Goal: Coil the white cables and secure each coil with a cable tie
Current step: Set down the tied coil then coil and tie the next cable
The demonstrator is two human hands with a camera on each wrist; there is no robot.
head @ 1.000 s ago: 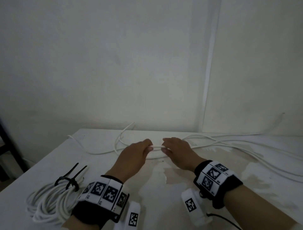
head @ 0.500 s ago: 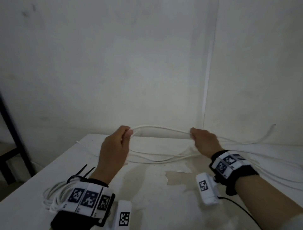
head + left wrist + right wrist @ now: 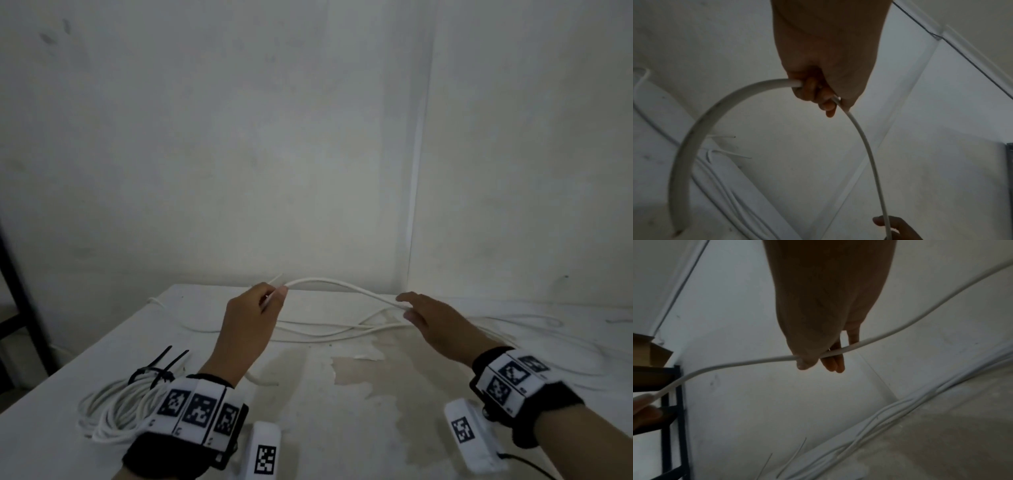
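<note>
We see a white table (image 3: pixel 325 428) with loose white cables (image 3: pixel 342 330) strewn along its far edge by the wall. At its near left lies a finished coil (image 3: pixel 113 407), bound with black cable ties (image 3: pixel 161 368). Above the table our left hand (image 3: pixel 250 318) has its fingers curled round one white cable (image 3: pixel 342 284) near its end. Our right hand (image 3: pixel 435 322) pinches the same cable lightly between thumb and nearly straight fingers, and the span arches between both hands.
</note>
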